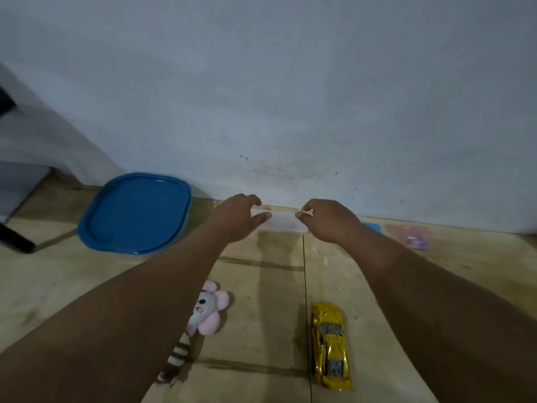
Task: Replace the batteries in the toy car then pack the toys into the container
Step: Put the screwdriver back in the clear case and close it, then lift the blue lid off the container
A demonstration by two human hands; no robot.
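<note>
A small clear plastic box (283, 223) lies on the wooden floor by the wall. My left hand (236, 218) curls round its left end, thumb on top. My right hand (327, 218) grips its right end the same way. Nearer to me, a shiny yellow toy car (329, 346) lies on the floor on the right. A pink and white plush flower toy (207, 308) with a striped stem lies under my left forearm, partly hidden. A large container with a blue lid (135, 212) stands at the left by the wall.
A pinkish packet (415, 238) and a blue object's corner (373, 227) lie behind my right wrist by the wall. A dark furniture leg (16, 238) stands at the far left. The pale wall runs close behind everything.
</note>
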